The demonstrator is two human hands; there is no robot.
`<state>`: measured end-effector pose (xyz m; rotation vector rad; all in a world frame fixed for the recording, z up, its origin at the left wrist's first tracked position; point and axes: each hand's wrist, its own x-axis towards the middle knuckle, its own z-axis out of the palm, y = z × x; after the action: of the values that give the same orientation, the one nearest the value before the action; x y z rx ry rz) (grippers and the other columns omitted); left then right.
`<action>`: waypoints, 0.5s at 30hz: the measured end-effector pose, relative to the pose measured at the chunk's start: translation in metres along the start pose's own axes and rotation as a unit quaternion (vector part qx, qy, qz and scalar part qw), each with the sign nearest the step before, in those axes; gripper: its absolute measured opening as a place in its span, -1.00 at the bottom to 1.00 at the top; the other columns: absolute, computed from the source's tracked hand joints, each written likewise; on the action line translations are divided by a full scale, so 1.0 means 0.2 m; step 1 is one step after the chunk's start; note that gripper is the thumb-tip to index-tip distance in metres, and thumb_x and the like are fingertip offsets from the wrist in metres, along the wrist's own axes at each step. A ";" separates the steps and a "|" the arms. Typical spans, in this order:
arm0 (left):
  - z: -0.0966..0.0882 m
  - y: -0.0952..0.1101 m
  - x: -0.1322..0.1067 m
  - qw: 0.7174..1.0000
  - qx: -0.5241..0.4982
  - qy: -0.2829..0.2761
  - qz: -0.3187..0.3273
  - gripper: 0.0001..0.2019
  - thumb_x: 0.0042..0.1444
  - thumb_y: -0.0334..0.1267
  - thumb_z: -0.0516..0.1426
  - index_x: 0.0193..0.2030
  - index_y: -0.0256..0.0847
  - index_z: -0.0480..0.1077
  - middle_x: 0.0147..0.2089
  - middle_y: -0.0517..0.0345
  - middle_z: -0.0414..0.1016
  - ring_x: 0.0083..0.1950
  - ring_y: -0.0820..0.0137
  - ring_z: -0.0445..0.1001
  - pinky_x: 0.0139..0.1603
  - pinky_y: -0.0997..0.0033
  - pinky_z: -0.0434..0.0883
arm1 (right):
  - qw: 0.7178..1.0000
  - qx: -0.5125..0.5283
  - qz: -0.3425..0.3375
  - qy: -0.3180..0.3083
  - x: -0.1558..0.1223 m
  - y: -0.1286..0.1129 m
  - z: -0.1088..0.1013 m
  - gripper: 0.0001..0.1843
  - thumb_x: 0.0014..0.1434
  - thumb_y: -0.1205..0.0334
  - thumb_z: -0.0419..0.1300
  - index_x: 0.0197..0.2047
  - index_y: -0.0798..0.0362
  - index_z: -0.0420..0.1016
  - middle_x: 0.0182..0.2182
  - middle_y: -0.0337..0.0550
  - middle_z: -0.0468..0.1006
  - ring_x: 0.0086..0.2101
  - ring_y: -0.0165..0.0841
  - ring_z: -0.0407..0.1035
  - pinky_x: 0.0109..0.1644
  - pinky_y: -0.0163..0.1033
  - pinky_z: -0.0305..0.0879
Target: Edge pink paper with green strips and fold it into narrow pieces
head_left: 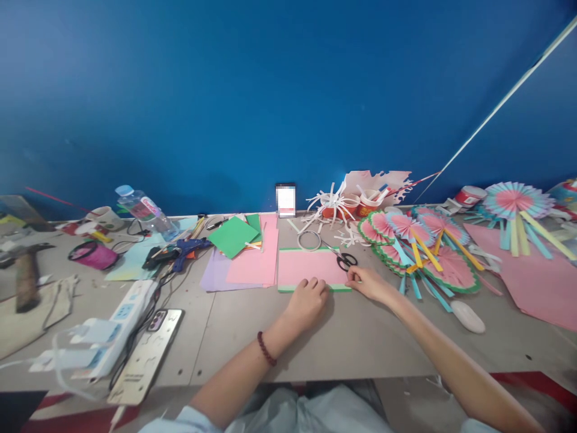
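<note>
A strip of pink paper [295,264] with green long edges lies flat on the table in front of me. My left hand [307,302] rests on its near edge, fingers curled and pressed down on it. At the paper's near right corner, my right hand [368,283] has thumb and fingers pinched on the edge. Black-handled scissors [347,262] lie across the paper's right side, just beyond my right fingers. A thin white ring [299,244], perhaps a tape roll, sits over the far green edge.
Green sheets [234,236] and pink sheets [252,267] lie to the left, near a blue glue gun [187,249]. Further left are a power strip [128,328], a phone [146,358] and a hammer [27,279]. Folded paper fans [451,267] and a white mouse [469,317] occupy the right.
</note>
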<state>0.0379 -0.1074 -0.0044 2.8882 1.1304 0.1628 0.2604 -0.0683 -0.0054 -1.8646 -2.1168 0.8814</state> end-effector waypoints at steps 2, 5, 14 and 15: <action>0.01 0.00 0.00 1.000 -0.003 0.006 -0.003 -0.81 0.16 -0.34 0.05 -0.08 -0.26 0.31 -0.11 -0.05 0.35 -0.06 0.20 0.30 -0.15 0.19 0.29 | 1.000 -0.020 0.009 0.011 -0.01 0.01 0.00 -0.85 0.03 0.24 0.19 -0.49 0.03 0.29 -0.58 -0.23 0.42 -0.48 -0.36 0.28 -0.40 -0.31 0.03; 0.05 0.00 0.01 0.999 -0.013 0.027 -0.014 -0.82 0.14 -0.34 0.07 -0.10 -0.26 0.32 -0.14 -0.03 0.36 -0.08 0.20 0.31 -0.13 0.19 0.29 | 0.998 -0.051 0.034 0.032 -0.03 0.02 0.01 -0.80 0.05 0.14 0.21 -0.47 0.02 0.29 -0.51 -0.19 0.47 -0.44 -0.32 0.33 -0.41 -0.31 0.03; 0.15 0.04 0.03 0.994 -0.026 0.106 -0.011 -0.76 0.16 -0.42 0.00 -0.03 -0.31 0.31 -0.06 -0.09 0.41 -0.01 0.21 0.34 -0.01 0.19 0.30 | 0.963 -0.207 -0.054 0.162 -0.15 -0.04 0.07 -0.91 0.17 0.21 0.09 -0.25 0.00 0.37 -0.27 -0.06 0.53 -0.21 -0.14 0.39 -0.17 -0.16 0.15; 0.15 0.05 0.03 0.993 -0.025 0.112 -0.010 -0.75 0.16 -0.42 -0.01 -0.02 -0.31 0.31 -0.04 -0.10 0.41 -0.01 0.21 0.35 -0.01 0.19 0.30 | 0.955 -0.229 -0.067 0.179 -0.16 -0.05 0.08 -0.88 0.18 0.24 0.08 -0.21 0.01 0.38 -0.24 -0.04 0.53 -0.18 -0.12 0.38 -0.13 -0.13 0.15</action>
<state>0.0519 -0.1102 -0.0329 2.8695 1.1670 0.5172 0.2498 -0.1045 -0.0039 -1.8585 -2.2989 0.0060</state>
